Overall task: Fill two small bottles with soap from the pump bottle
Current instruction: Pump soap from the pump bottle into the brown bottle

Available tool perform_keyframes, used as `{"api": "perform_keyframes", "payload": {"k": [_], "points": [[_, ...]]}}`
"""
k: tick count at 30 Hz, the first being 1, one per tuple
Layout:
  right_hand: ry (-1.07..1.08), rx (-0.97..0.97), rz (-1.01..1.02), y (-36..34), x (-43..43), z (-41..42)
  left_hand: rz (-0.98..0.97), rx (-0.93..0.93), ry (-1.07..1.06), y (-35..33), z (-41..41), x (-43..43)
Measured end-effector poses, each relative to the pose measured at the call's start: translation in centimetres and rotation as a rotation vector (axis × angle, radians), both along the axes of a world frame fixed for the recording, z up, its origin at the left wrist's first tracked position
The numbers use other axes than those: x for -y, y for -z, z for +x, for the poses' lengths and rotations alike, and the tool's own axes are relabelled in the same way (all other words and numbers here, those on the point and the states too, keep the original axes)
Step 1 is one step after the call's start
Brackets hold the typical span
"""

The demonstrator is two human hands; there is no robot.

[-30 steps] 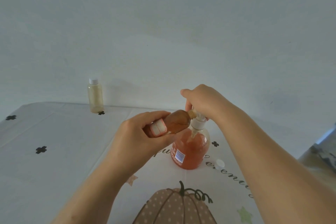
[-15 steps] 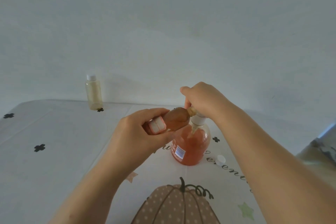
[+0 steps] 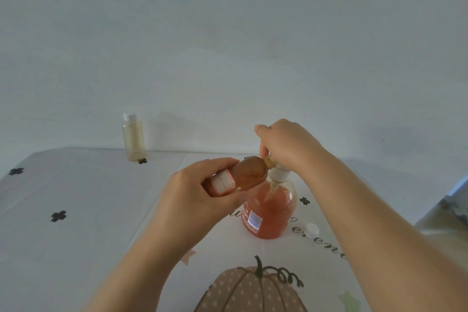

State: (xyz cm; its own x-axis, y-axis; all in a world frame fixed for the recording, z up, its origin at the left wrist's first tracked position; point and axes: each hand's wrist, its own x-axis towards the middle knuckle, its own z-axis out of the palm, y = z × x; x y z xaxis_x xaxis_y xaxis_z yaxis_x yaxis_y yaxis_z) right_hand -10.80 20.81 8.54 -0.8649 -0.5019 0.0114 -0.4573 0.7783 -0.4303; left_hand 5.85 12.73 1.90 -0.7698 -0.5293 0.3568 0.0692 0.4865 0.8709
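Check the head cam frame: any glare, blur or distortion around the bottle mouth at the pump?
Head view: flat dim light, no glare, faint shadow on the wall beside the capped bottle; frame soft, pump bottle label unreadable; wide-angle bows the table at its far edge; right hand hides the spout at the mouth of the small bottle.

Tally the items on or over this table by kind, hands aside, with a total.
Small bottles: 2 (one held, one capped at the back)
Pump bottle: 1
Loose cap: 1
Total: 4
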Motion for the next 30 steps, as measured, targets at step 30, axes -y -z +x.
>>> {"api": "perform_keyframes", "payload": {"k": [30], "points": [[0.001,0.011,-0.032,0.5,-0.2,-0.2,-0.027,0.019,0.011,-0.2,-0.1,-0.2]]}}
